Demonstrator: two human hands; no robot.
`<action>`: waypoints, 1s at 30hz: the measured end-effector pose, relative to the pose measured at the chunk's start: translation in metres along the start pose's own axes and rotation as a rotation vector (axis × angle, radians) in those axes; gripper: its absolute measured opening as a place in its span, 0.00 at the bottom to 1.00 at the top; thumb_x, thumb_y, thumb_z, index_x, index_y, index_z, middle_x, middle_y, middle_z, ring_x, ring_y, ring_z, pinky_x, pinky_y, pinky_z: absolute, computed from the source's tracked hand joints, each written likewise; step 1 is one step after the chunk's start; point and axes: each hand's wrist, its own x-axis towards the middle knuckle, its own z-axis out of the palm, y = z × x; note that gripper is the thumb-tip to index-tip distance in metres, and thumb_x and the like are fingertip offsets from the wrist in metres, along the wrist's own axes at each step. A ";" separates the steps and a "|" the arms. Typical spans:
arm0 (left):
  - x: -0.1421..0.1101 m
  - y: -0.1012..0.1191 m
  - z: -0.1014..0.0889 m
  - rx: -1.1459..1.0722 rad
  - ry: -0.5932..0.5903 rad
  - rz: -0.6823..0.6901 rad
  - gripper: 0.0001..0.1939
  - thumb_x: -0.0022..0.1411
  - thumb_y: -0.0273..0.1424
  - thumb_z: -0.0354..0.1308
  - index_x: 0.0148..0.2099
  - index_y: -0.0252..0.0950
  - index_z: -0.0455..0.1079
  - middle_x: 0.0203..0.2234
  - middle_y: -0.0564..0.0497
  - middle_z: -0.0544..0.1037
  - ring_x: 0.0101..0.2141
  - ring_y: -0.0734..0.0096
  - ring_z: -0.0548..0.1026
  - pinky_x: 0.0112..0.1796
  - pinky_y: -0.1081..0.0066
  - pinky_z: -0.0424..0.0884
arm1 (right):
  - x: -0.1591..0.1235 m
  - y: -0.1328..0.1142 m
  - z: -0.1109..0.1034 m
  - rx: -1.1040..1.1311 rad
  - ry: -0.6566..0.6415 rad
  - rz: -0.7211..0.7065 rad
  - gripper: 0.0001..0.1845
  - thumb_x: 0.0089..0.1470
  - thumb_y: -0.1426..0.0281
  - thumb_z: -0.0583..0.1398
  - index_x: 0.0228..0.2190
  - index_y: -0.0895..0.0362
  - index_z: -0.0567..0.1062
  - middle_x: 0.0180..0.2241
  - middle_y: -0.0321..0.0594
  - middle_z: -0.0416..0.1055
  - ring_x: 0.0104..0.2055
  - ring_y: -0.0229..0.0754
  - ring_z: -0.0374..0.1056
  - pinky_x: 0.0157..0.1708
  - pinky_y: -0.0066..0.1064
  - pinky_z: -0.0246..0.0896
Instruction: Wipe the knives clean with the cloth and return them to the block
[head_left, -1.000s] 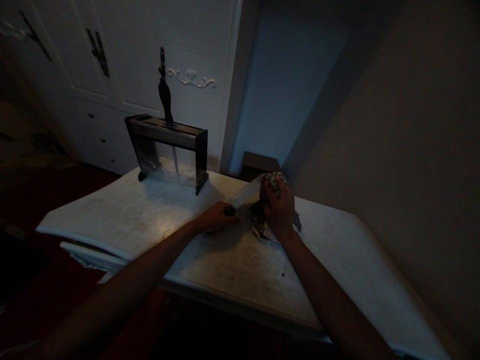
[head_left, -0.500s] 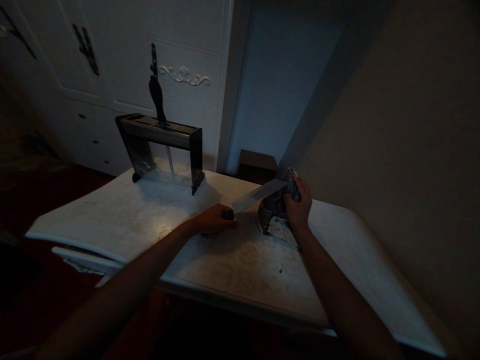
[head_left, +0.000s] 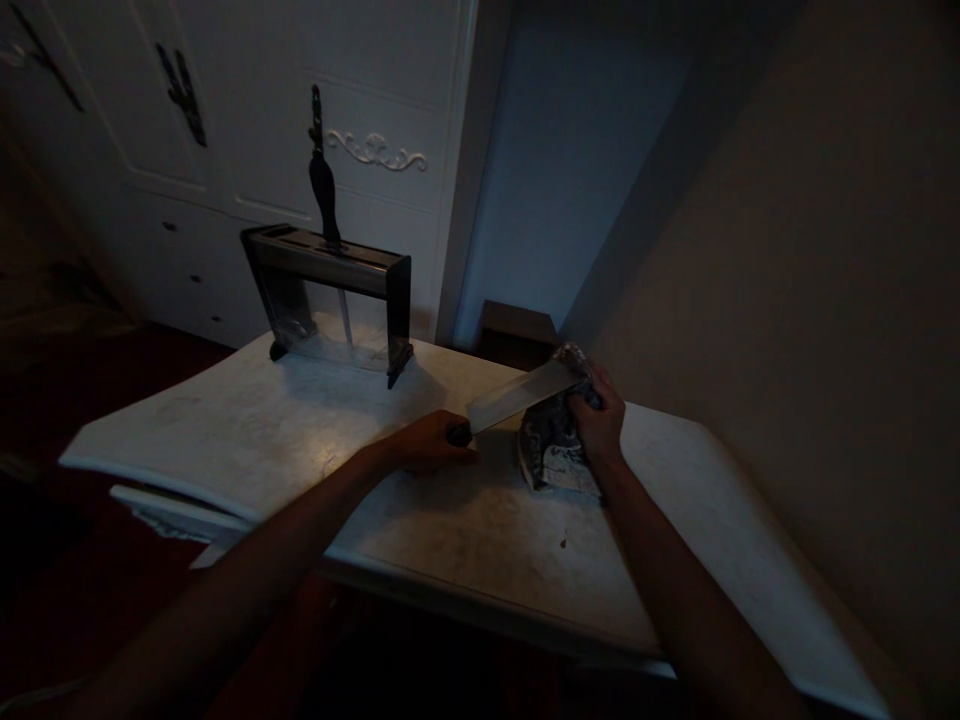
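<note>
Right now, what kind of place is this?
Probably a room in someone's home, perhaps a bedroom: there's a big white cupboard, a pale table and a dark red floor.

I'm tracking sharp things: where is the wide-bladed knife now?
In the head view, the knife is near the centre, held in the left hand, with its far end against the patterned cloth in the right hand.
</note>
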 end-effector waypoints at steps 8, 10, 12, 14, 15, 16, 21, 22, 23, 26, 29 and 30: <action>0.000 -0.001 0.000 0.048 0.000 0.117 0.20 0.52 0.45 0.63 0.28 0.34 0.62 0.18 0.56 0.63 0.19 0.77 0.64 0.19 0.77 0.57 | 0.004 0.013 -0.002 0.014 -0.055 0.032 0.25 0.47 0.60 0.66 0.46 0.58 0.78 0.51 0.47 0.73 0.54 0.53 0.67 0.57 0.47 0.58; -0.001 -0.001 0.000 0.045 0.002 0.084 0.20 0.52 0.46 0.63 0.28 0.34 0.62 0.18 0.56 0.64 0.18 0.76 0.65 0.19 0.77 0.58 | 0.004 0.017 -0.002 0.011 -0.074 0.064 0.26 0.46 0.59 0.67 0.47 0.57 0.77 0.51 0.46 0.73 0.54 0.53 0.68 0.57 0.48 0.58; -0.001 0.000 0.001 0.029 0.008 0.059 0.21 0.53 0.47 0.62 0.28 0.34 0.62 0.18 0.56 0.64 0.17 0.76 0.65 0.19 0.76 0.58 | 0.005 0.019 -0.001 0.018 -0.093 0.103 0.28 0.45 0.59 0.67 0.48 0.58 0.77 0.50 0.47 0.73 0.53 0.53 0.68 0.57 0.49 0.58; -0.002 0.001 0.001 0.014 0.017 0.048 0.23 0.53 0.49 0.62 0.28 0.34 0.62 0.17 0.56 0.63 0.17 0.76 0.64 0.18 0.76 0.58 | 0.006 0.020 -0.001 0.032 -0.090 0.138 0.30 0.43 0.58 0.68 0.48 0.58 0.77 0.49 0.47 0.74 0.52 0.54 0.69 0.56 0.48 0.59; -0.002 0.001 0.002 0.009 0.023 0.048 0.24 0.53 0.50 0.62 0.28 0.34 0.62 0.17 0.56 0.64 0.17 0.76 0.64 0.18 0.77 0.58 | 0.006 0.020 0.000 0.040 -0.079 0.155 0.31 0.42 0.58 0.68 0.47 0.59 0.77 0.48 0.48 0.74 0.51 0.54 0.69 0.55 0.47 0.61; -0.002 0.002 0.002 0.007 0.031 0.054 0.25 0.52 0.51 0.63 0.29 0.34 0.63 0.18 0.56 0.64 0.17 0.77 0.65 0.18 0.77 0.58 | 0.006 0.019 0.000 0.048 -0.063 0.172 0.32 0.41 0.58 0.68 0.47 0.60 0.77 0.48 0.48 0.75 0.50 0.54 0.70 0.54 0.47 0.62; -0.003 0.004 0.005 -0.135 0.053 0.071 0.27 0.54 0.55 0.61 0.30 0.34 0.62 0.17 0.57 0.63 0.15 0.79 0.63 0.14 0.78 0.57 | 0.006 0.012 0.002 0.041 0.003 0.246 0.33 0.39 0.63 0.64 0.49 0.61 0.75 0.45 0.47 0.75 0.45 0.51 0.71 0.50 0.45 0.65; -0.003 0.004 0.006 -0.218 0.046 0.067 0.27 0.55 0.55 0.59 0.31 0.34 0.61 0.16 0.58 0.62 0.13 0.79 0.61 0.13 0.78 0.56 | 0.005 0.010 0.003 0.030 0.020 0.247 0.33 0.38 0.64 0.63 0.49 0.61 0.75 0.45 0.47 0.75 0.45 0.51 0.71 0.50 0.44 0.66; -0.003 0.003 0.007 -0.318 0.036 0.069 0.27 0.55 0.56 0.59 0.31 0.35 0.59 0.15 0.59 0.61 0.12 0.79 0.59 0.11 0.78 0.54 | 0.004 0.008 0.003 0.013 0.038 0.240 0.32 0.39 0.65 0.62 0.49 0.61 0.75 0.45 0.46 0.75 0.45 0.50 0.71 0.50 0.44 0.66; 0.000 0.002 0.007 -0.631 -0.039 0.121 0.29 0.53 0.57 0.60 0.30 0.37 0.53 0.14 0.61 0.58 0.09 0.81 0.55 0.08 0.78 0.51 | 0.000 -0.002 0.006 -0.064 0.066 0.155 0.31 0.41 0.66 0.61 0.50 0.60 0.74 0.47 0.46 0.73 0.48 0.51 0.69 0.52 0.44 0.65; 0.003 -0.001 0.006 -0.869 -0.200 0.151 0.31 0.52 0.58 0.61 0.31 0.37 0.53 0.16 0.61 0.57 0.09 0.81 0.55 0.08 0.78 0.51 | -0.005 -0.016 0.009 -0.157 0.010 -0.047 0.30 0.45 0.68 0.60 0.52 0.57 0.72 0.51 0.46 0.70 0.53 0.51 0.67 0.55 0.46 0.61; 0.004 -0.001 0.006 -0.930 -0.247 0.142 0.30 0.52 0.58 0.61 0.32 0.37 0.54 0.16 0.61 0.57 0.09 0.81 0.54 0.08 0.78 0.51 | -0.007 -0.022 0.010 -0.188 -0.027 -0.134 0.30 0.47 0.69 0.60 0.54 0.56 0.71 0.52 0.46 0.69 0.54 0.52 0.66 0.56 0.47 0.61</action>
